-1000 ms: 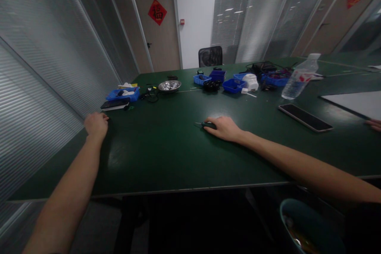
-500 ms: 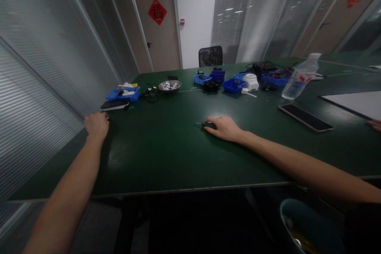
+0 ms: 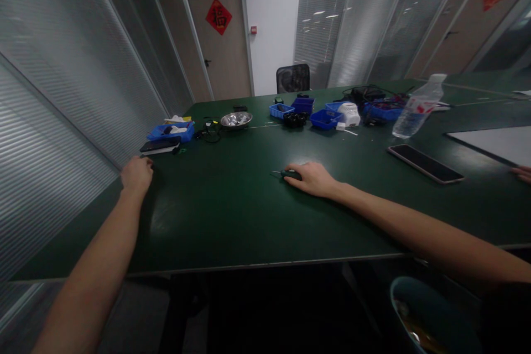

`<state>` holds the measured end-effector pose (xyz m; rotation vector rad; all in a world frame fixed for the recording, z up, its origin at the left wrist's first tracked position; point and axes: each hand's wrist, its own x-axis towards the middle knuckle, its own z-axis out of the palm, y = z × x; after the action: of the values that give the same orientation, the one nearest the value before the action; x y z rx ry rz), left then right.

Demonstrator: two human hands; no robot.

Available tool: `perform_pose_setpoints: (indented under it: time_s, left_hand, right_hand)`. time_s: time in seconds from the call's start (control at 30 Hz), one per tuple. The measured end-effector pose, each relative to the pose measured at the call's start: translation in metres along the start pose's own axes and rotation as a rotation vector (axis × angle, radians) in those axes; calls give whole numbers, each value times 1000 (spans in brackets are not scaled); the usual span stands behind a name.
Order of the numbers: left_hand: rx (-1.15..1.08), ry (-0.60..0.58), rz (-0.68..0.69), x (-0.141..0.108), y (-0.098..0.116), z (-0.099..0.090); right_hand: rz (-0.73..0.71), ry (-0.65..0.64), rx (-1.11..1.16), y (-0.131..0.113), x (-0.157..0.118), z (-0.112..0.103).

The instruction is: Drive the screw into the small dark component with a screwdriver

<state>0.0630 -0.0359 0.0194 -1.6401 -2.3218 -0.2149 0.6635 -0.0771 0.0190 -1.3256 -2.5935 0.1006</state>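
On the green table (image 3: 232,215), my right hand (image 3: 313,178) is closed round the dark handle of a screwdriver (image 3: 291,175), whose thin metal shaft points left. My left hand (image 3: 137,173) rests at the table's left side, its fingers curled; what they hold, if anything, is hidden. Just beyond it lies a black notebook-like item (image 3: 161,145) with a pale lower edge, in front of a blue tray (image 3: 188,133) with small items in it.
Farther back stand a metal bowl (image 3: 236,120), blue bins (image 3: 326,119) and a white device (image 3: 349,114). To the right are a plastic bottle (image 3: 418,108), a phone (image 3: 425,163), a white board (image 3: 498,142) and another person's hand (image 3: 523,173). A bucket (image 3: 435,310) sits below the table.
My left hand has shifted very slightly to the right. My right hand and the screwdriver look the same.
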Motion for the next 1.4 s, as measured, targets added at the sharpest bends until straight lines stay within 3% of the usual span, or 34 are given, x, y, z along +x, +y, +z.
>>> perform_pose_setpoints:
  time_s: [0.63, 1.1, 1.4]
  left_hand:
    - [-31, 23, 21, 3, -3, 6]
    - [-52, -1, 1, 2, -2, -2]
    - [-127, 20, 154, 1, 9, -3]
  right_hand:
    - [15, 0, -33, 1, 1, 2]
    - [19, -10, -22, 0, 0, 0]
    - [20, -17, -16, -1, 0, 0]
